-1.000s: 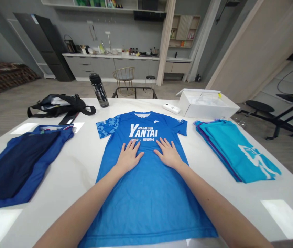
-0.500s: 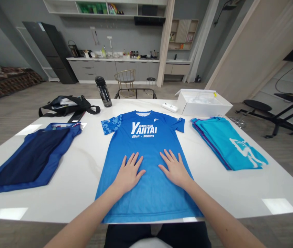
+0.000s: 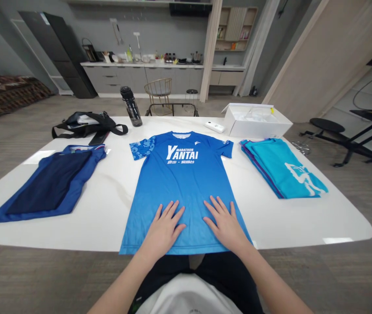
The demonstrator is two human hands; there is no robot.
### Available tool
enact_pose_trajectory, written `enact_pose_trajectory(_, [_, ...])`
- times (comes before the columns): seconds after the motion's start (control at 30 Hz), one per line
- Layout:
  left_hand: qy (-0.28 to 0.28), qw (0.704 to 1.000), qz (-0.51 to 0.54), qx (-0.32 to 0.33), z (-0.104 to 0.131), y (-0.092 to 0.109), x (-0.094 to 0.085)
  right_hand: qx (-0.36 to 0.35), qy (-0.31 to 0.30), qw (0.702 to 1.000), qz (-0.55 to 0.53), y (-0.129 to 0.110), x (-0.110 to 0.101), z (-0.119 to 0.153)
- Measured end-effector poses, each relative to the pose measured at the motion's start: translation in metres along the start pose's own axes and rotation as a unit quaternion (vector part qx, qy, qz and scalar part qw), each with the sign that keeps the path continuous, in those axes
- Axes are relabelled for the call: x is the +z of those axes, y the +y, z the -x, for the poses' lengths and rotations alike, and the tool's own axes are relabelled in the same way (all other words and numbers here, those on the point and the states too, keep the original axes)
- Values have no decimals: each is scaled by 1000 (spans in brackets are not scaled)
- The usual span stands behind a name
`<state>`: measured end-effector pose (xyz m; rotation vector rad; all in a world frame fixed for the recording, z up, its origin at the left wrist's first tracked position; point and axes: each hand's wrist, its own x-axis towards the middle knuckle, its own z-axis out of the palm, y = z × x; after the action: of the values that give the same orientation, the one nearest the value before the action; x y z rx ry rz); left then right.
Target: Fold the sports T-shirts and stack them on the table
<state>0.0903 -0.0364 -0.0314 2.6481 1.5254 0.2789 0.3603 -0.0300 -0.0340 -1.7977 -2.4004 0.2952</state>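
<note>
A blue short-sleeved shirt [image 3: 182, 183] with white lettering lies spread out flat, its collar pointing away from me and its hem at the near table edge. On its lower left part rests my left hand [image 3: 164, 229], palm down, fingers spread. My right hand [image 3: 225, 222] lies flat on the lower right part, fingers apart too. Neither hand holds anything. To the left are folded dark and royal blue clothes [image 3: 48, 183]. A folded turquoise garment [image 3: 280, 168] with a white print sits to the right.
On the white table [image 3: 107, 205], a black bag [image 3: 91, 124], a phone [image 3: 98, 138] and a dark bottle [image 3: 131, 107] stand or lie at the back left. A white box [image 3: 258, 121] and a small white device [image 3: 215, 127] are at the back right.
The view has tilted down and shifted, so the table edge and my lap show more. Both hands sit closer to the shirt's hem, still flat on the fabric.
</note>
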Motion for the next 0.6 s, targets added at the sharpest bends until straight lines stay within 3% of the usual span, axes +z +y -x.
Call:
enact_pose_trajectory(0.27, [28, 984, -41, -172, 46, -27, 1, 59, 17, 998, 19, 28, 1, 37])
enact_pose_trajectory(0.43, [22, 982, -50, -181, 67, -26, 1, 78, 22, 996, 37, 27, 3, 54])
enact_pose_trajectory(0.6, [25, 983, -49, -177, 70, -16, 3, 85, 34, 995, 44, 20, 4, 63])
